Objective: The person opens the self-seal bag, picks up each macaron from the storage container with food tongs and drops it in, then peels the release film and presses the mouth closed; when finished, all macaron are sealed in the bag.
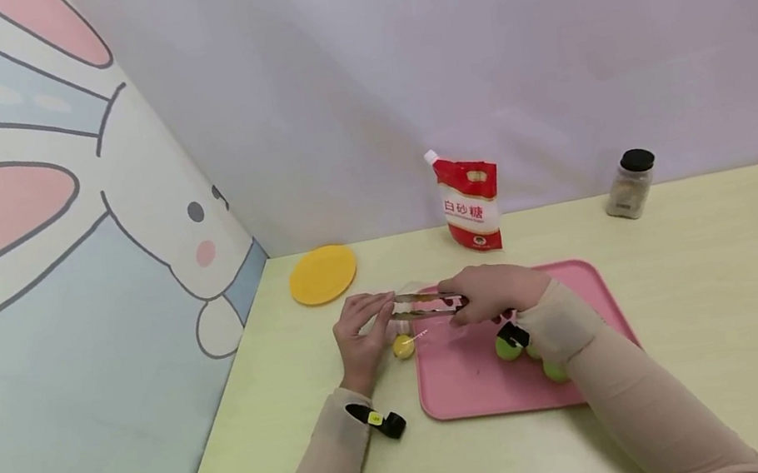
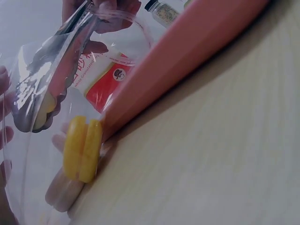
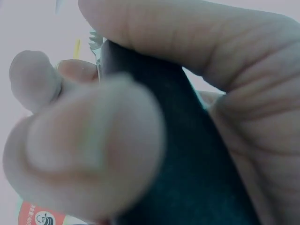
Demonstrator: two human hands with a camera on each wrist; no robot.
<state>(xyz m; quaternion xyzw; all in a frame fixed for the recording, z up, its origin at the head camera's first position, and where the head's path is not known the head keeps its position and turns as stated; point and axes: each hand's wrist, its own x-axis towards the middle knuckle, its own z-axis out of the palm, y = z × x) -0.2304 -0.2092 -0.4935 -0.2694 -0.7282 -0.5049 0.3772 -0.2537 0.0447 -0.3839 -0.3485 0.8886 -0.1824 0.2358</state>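
My left hand [image 1: 365, 328] holds a clear plastic bag [image 2: 133, 35], its fingers along the bag's side in the left wrist view. My right hand [image 1: 491, 290] grips metal tongs [image 1: 422, 305] by their dark handle [image 3: 173, 136]. The scalloped tong tips reach into the bag, with a pale yellow piece [image 2: 41, 115] between them. Lower down, a yellow macaron [image 2: 82, 150] and a beige one [image 2: 64, 191] show at the clear film, beside the tray's edge. My right hand and sleeve partly hide several green macarons [image 1: 508, 347] on the pink tray [image 1: 467, 390].
A yellow plate [image 1: 322, 275] lies at the back left. Behind the tray stands a red and white sugar pouch [image 1: 470, 203]. A black-lidded jar [image 1: 631, 183] stands at the back right, near the wall. A cartoon-printed wall [image 1: 145, 379] borders the table on the left.
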